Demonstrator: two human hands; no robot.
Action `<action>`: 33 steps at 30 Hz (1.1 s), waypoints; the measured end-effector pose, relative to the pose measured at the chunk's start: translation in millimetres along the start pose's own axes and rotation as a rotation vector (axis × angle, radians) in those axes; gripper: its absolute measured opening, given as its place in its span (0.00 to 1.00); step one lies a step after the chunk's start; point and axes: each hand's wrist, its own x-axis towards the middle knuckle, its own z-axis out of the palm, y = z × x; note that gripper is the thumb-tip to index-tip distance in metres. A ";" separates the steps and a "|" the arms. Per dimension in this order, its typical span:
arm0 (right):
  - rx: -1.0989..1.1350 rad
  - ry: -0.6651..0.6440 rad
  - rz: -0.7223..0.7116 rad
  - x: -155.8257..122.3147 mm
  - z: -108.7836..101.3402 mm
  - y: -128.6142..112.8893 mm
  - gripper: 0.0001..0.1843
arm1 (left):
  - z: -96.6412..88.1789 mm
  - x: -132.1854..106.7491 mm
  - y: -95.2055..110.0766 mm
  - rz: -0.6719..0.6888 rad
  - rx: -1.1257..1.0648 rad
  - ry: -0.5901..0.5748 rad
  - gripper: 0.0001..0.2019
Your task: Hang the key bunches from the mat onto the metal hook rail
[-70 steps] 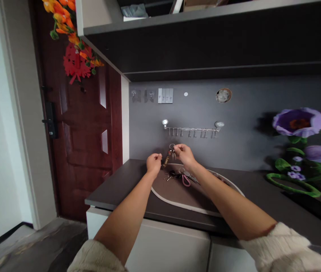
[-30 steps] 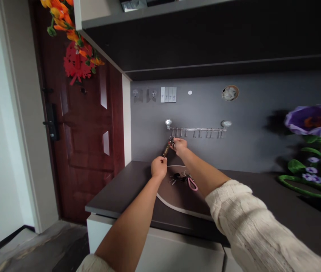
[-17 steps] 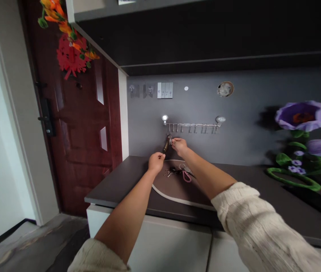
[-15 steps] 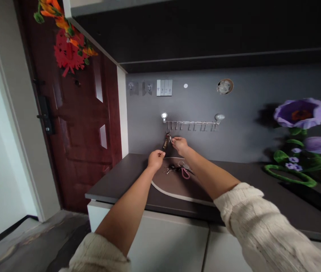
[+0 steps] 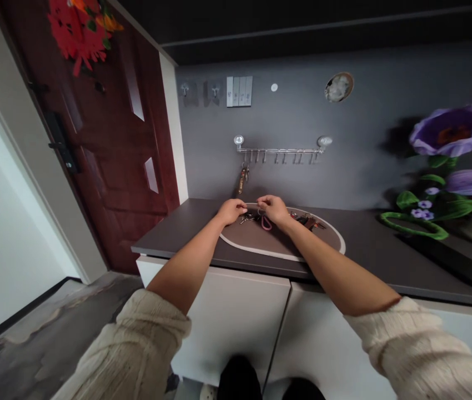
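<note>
A bunch of keys with a patterned fob (image 5: 241, 181) hangs from the leftmost part of the metal hook rail (image 5: 281, 150) on the wall. Below it, an oval brown mat (image 5: 277, 247) with a pale rim lies on the counter. My left hand (image 5: 231, 211) hovers over the mat's left side, fingers loosely bent and apart, beside a bunch of keys (image 5: 246, 219). Just above a pink loop strap (image 5: 266, 223) is my right hand (image 5: 274, 209), its fingers curved and partly spread; whether they touch the ring there is hidden. More keys (image 5: 309, 221) lie right of it.
Purple flowers (image 5: 455, 133) in a pot stand on the right, with a flat black object (image 5: 448, 261) before them. A dark shelf (image 5: 302, 28) overhangs the counter (image 5: 173, 230). White cabinet doors (image 5: 227, 311) are below, and a dark red door (image 5: 123, 166) is at left.
Both hands have come away from the hanging keys and down to the mat. Those keys now hang on the rail untouched. The view has tilted downward.
</note>
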 end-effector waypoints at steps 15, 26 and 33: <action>-0.466 -0.131 -0.145 -13.9 0.3 -0.4 0.10 | 2.7 0.8 -2.7 0.194 0.252 -0.130 0.15; -0.454 -0.124 -0.164 -9.7 4.0 3.8 0.10 | 4.4 0.6 -5.1 0.255 0.314 -0.129 0.12; -0.424 -0.115 -0.176 -9.4 3.8 3.8 0.08 | 3.6 -0.8 1.1 0.166 0.261 -0.065 0.11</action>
